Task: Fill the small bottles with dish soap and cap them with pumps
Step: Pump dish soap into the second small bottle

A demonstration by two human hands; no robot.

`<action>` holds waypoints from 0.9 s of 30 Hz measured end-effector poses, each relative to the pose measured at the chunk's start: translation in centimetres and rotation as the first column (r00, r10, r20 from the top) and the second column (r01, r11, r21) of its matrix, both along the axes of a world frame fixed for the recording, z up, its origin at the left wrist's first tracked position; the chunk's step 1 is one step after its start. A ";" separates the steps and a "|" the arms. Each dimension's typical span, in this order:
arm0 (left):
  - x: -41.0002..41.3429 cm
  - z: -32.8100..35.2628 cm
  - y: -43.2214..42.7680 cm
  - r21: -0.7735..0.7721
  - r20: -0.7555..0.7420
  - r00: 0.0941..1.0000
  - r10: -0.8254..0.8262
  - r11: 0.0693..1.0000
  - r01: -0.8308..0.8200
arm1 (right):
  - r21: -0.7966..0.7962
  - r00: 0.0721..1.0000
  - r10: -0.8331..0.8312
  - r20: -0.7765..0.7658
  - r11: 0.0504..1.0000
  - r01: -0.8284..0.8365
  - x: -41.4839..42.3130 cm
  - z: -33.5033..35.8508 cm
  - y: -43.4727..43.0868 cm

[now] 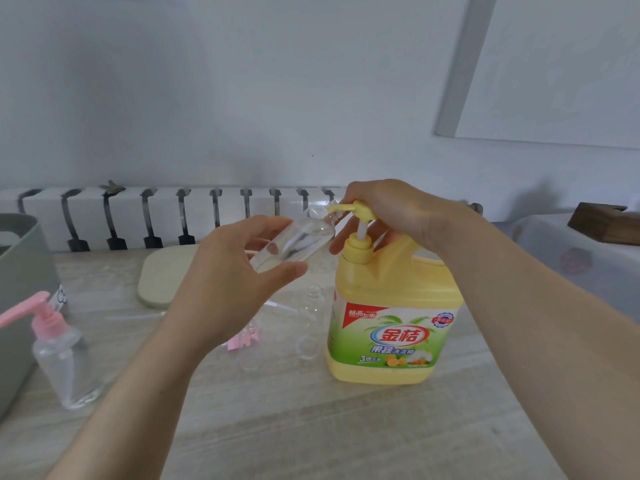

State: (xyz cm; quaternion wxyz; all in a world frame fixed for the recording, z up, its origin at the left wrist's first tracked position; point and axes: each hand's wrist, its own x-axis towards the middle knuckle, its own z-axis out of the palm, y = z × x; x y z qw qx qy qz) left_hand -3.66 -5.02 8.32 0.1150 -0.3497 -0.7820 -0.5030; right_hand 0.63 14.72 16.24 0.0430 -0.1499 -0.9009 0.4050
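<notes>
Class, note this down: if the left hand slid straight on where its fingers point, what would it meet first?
Probably the right hand at the soap jug pump; depth is unclear.

The grey bin [20,271] is cut off at the left edge. The left hand [221,282] hides most of a pink pump [242,341].

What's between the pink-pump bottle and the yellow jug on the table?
Head view: an uncapped clear bottle and a pink pump piece, partly behind the left hand.
</notes>
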 end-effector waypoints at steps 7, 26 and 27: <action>-0.1 0.0 -0.1 -0.018 -0.003 1.000 -0.004 1.000 0.004 | 0.072 1.000 -0.019 0.012 0.997 0.018 -0.2 -0.2 -0.1; -0.3 -0.2 0.0 -0.038 0.014 1.000 -0.008 0.999 0.008 | -0.063 0.993 0.102 0.065 0.993 -0.098 -0.1 -0.1 0.5; -0.3 -0.2 0.1 -0.039 0.010 1.000 -0.007 0.999 0.007 | -0.073 0.993 0.104 0.063 0.992 -0.099 -0.1 -0.1 0.5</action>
